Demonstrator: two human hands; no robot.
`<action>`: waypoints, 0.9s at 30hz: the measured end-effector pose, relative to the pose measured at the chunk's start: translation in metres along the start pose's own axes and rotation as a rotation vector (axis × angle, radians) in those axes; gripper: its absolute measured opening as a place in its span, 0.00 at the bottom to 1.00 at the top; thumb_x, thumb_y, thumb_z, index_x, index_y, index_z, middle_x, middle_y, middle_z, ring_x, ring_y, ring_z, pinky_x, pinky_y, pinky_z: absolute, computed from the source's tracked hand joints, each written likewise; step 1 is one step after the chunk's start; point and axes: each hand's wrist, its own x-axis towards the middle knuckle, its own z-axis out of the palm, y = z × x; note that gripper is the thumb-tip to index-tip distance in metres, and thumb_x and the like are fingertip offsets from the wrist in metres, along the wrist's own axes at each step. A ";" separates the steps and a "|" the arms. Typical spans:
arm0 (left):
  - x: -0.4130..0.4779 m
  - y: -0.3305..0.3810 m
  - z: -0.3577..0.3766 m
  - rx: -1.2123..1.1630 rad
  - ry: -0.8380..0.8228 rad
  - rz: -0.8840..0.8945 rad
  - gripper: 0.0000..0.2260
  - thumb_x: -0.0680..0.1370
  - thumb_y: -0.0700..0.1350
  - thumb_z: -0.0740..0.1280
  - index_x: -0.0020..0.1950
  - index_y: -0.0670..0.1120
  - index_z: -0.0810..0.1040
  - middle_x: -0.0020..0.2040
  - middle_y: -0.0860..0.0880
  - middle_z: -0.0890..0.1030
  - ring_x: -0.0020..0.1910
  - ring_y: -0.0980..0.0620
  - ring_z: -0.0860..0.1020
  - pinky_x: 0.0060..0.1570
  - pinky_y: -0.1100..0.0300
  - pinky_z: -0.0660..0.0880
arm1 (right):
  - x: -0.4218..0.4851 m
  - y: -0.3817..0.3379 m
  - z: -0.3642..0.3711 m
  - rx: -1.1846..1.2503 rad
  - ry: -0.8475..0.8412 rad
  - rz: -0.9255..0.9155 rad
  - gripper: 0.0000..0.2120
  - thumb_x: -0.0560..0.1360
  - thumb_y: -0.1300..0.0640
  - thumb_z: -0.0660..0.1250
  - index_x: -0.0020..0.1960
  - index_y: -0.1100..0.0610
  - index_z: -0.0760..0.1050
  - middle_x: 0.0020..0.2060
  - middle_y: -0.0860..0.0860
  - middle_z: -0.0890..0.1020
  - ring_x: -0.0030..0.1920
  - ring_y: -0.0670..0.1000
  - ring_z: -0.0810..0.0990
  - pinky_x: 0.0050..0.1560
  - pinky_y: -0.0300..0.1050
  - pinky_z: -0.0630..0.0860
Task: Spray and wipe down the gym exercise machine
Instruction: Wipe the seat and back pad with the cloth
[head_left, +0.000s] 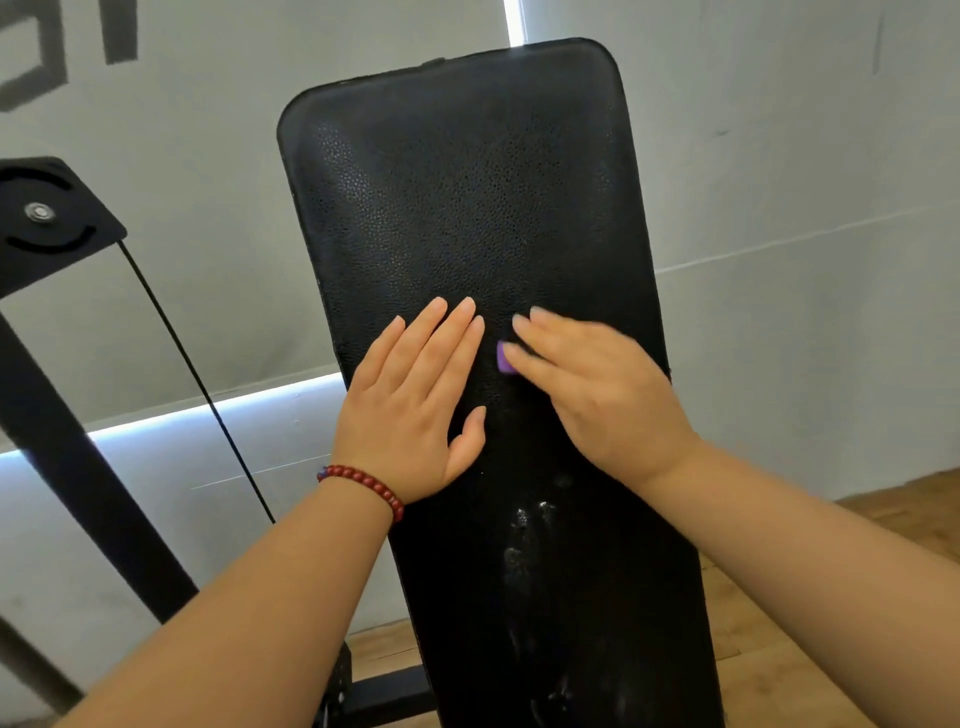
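A long black padded backrest (462, 197) of the gym machine rises tilted in front of me. My left hand (415, 405) lies flat on the pad, fingers spread, a red bead bracelet (363, 486) on its wrist. My right hand (592, 395) presses a small purple cloth (503, 358) against the pad; only one corner of the cloth shows under the fingers. The right hand is motion-blurred. Whitish wet smears (524, 540) mark the pad below both hands.
A black metal frame with a round pivot plate (47, 218) and a thin cable (197, 374) stands at the left. The machine's base bar (384, 696) crosses the wooden floor (769, 649). A grey wall is close behind.
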 end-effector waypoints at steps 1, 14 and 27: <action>0.000 0.000 0.000 0.004 0.005 -0.011 0.29 0.76 0.52 0.61 0.75 0.40 0.67 0.76 0.44 0.65 0.75 0.45 0.62 0.75 0.48 0.56 | 0.017 0.004 0.003 -0.008 0.025 0.011 0.20 0.84 0.61 0.50 0.59 0.64 0.80 0.60 0.61 0.81 0.61 0.60 0.79 0.63 0.49 0.70; -0.005 0.002 0.003 -0.069 0.077 -0.176 0.29 0.76 0.50 0.62 0.74 0.38 0.66 0.75 0.42 0.66 0.75 0.44 0.61 0.76 0.48 0.55 | 0.032 -0.007 0.015 0.028 0.031 0.011 0.15 0.81 0.65 0.56 0.61 0.63 0.79 0.61 0.61 0.80 0.64 0.61 0.77 0.64 0.51 0.71; -0.026 0.012 0.008 -0.739 0.148 -0.968 0.38 0.76 0.57 0.59 0.79 0.43 0.47 0.78 0.48 0.56 0.72 0.65 0.52 0.70 0.75 0.47 | 0.054 -0.021 0.022 0.060 -0.034 -0.068 0.16 0.76 0.66 0.59 0.60 0.63 0.80 0.60 0.61 0.80 0.62 0.61 0.78 0.61 0.50 0.71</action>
